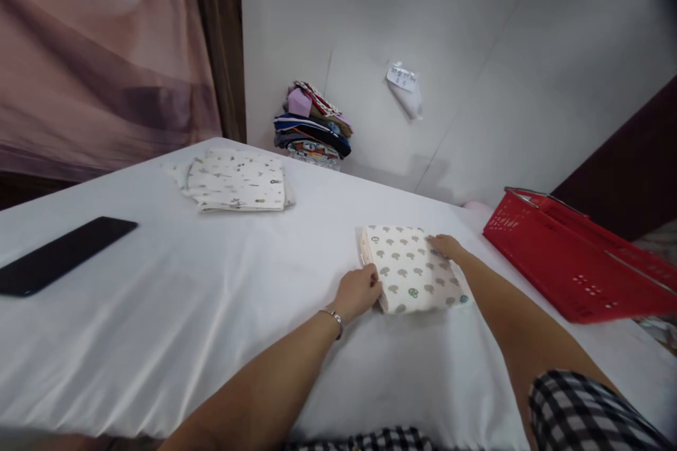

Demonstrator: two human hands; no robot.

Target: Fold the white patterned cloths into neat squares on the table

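Observation:
A folded white cloth (407, 271) with small grey and green prints lies on the white-covered table (211, 345) in front of me. My left hand (360, 290), with a bracelet at its wrist, is closed at the cloth's left edge, its fingers curled and pinching the folded layers. At the upper right edge my right hand (446, 246) rests with fingers stretched out over the cloth. Its fingertips touch the top surface, and part of the hand is turned from view. Whether the cloth is a garment I cannot tell.
Another folded printed white cloth (238, 183) lies at the back left, near a black phone-like slab (63, 254). On the right stands a red plastic basket (571, 261). Beyond the table's far edge are a stack of folded clothes (312, 123) and a labelled plastic bag (406, 91).

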